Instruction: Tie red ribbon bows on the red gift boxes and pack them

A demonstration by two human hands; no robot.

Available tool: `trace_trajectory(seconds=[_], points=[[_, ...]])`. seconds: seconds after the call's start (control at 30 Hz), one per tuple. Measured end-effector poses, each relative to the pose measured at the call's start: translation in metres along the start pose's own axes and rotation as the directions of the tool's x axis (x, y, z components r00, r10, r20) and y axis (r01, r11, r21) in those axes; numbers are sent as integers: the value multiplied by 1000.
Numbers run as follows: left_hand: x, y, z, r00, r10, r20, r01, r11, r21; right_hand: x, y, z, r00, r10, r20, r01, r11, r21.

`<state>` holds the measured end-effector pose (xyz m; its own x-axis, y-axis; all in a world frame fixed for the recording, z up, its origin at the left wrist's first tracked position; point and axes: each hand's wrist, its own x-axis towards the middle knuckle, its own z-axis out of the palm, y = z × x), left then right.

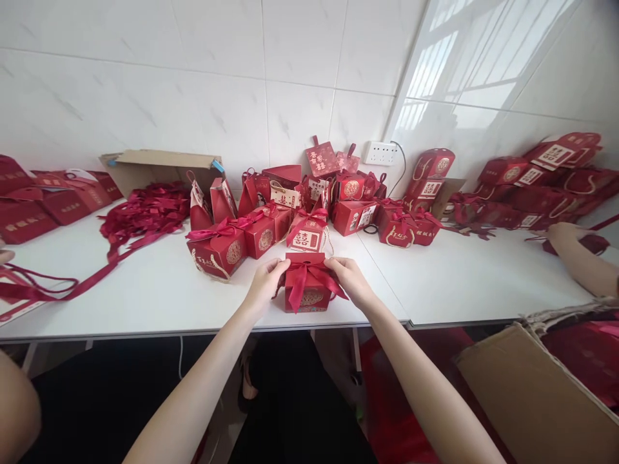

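A small red gift box (pixel 308 298) with a red ribbon bow on top stands near the front edge of the white table (pixel 159 290). My left hand (pixel 265 281) grips the box's left side, fingers pinched on the ribbon loop. My right hand (pixel 351 281) holds the right side the same way, fingers closed on the bow's other loop. Just behind it stands another ribboned box with a white label (pixel 307 236).
Several finished red boxes (pixel 242 235) crowd the table's middle and back. A heap of red ribbons (pixel 145 209) lies at left by an open carton (pixel 159 166). More red bags (pixel 532 187) pile at right. Another person's arm (pixel 578 254) rests at right; a cardboard box (pixel 532 393) stands below.
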<state>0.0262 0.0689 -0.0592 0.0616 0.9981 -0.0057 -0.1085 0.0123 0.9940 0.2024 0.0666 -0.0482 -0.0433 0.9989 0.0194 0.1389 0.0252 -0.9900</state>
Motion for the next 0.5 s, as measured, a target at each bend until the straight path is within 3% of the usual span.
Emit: trace_trajectory(seconds=[0.13, 0.27, 0.33, 0.4, 0.5], points=[[-2, -6, -1, 1000, 10, 0, -10, 996, -88, -4, 15, 1, 1000, -9, 4, 8, 997, 79], [-4, 0, -6, 1000, -17, 5, 17, 999, -46, -5, 27, -9, 999, -44, 1, 44, 990, 131], [-6, 6, -9, 999, -37, 5, 37, 999, -10, -4, 28, -15, 993, -118, -22, 120, 981, 151], [-7, 11, -10, 999, -42, 0, 42, 999, 35, -4, 27, -19, 970, -237, 52, 231, 967, 106], [-9, 13, -8, 1000, 16, -9, -15, 991, 131, -6, 21, -21, 898, -317, 307, 358, 929, -88]])
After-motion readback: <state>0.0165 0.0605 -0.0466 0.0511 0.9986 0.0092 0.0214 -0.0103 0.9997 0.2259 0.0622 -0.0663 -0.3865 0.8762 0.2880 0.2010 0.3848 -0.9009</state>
